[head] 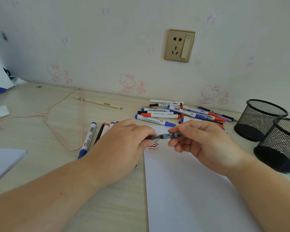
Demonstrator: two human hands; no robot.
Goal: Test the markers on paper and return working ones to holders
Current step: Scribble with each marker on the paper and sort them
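Note:
Both hands hold one dark translucent pen (164, 136) level above the top of a white sheet of paper (187, 190). My left hand (122, 148) pinches its left end, my right hand (206, 144) grips its right end. Black, red and thin grey squiggles (153, 148) mark the paper just under the pen. A pile of whiteboard markers (177, 114) with blue, red and black caps lies behind the paper. Several more markers (89, 138) lie left of my left hand. Two black mesh holders (258, 119) (281, 148) stand at the right.
A pink wire hanger (64, 114) lies on the wooden desk at the left, with a thin stick-like pencil (97, 102) behind it. A stack of white paper (2, 161) sits at the left edge. A wall with a gold socket (179, 46) closes off the back.

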